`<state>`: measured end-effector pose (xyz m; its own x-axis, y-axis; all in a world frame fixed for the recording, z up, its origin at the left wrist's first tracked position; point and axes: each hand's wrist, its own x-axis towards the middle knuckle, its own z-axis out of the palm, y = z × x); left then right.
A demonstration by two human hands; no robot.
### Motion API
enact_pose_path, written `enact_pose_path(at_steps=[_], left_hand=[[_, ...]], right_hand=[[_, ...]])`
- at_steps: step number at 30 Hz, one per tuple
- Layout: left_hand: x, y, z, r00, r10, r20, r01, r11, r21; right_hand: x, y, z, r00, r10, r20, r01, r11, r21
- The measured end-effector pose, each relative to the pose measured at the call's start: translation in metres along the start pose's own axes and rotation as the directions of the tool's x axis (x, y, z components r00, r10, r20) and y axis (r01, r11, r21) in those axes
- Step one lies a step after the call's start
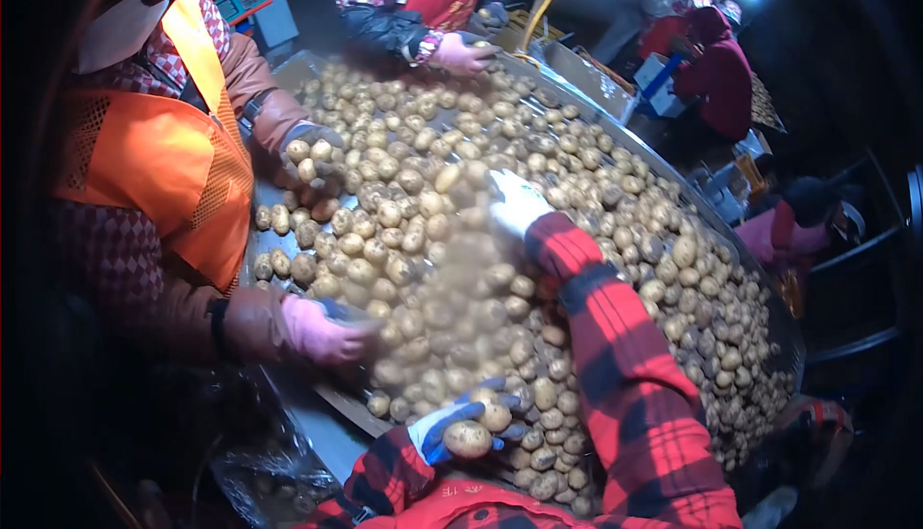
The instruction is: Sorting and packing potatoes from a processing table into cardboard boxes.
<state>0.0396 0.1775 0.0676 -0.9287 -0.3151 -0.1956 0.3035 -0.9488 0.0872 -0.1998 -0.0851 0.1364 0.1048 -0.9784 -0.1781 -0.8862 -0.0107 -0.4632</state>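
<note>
My left hand (438, 434), in a blue and white work glove, is palm up near the table's front edge. Two pale potatoes (469, 439) rest in its curled fingers. Stretched out over the middle of the heap of potatoes (433, 125) is my right hand (520, 203), in a white glove. Its fingers point away to the left among the potatoes, and blur hides whether they grip one. Many potatoes carry dark soil. A blurred patch covers the heap between my hands.
A person in an orange vest (159, 161) works at the left, potatoes in one gloved hand (314, 154). Another person's pink glove (461, 53) is at the far end. A metal rim (649, 150) bounds the sorting table. Plastic-lined container (267, 478) stands at lower left.
</note>
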Motion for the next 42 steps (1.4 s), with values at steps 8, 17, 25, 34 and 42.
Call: enact_pose_path(at_steps=[8,17,25,34,42], left_hand=[[-0.018,0.034,-0.008,0.983,0.138,-0.12,-0.154,0.978,-0.139],[0.003,0.049,-0.009,0.972,0.237,0.015,-0.182,0.784,-0.593],[0.015,0.096,0.016,0.95,0.309,-0.04,-0.307,0.95,0.054],[-0.002,0.06,-0.031,0.971,0.192,-0.139,-0.202,0.978,-0.055],[-0.034,0.054,-0.039,0.94,0.179,-0.291,-0.211,0.974,-0.082]], right_hand=[[0.028,0.0,0.017,0.905,0.101,0.413,0.142,0.844,-0.517],[-0.125,0.011,0.055,0.907,-0.119,0.404,0.213,0.957,-0.197],[-0.147,-0.041,0.028,0.819,-0.185,0.543,-0.145,0.849,0.509],[0.117,0.056,0.063,0.964,-0.196,-0.177,0.168,0.972,-0.163],[0.094,0.057,0.089,1.0,0.003,-0.026,-0.007,0.983,-0.181]])
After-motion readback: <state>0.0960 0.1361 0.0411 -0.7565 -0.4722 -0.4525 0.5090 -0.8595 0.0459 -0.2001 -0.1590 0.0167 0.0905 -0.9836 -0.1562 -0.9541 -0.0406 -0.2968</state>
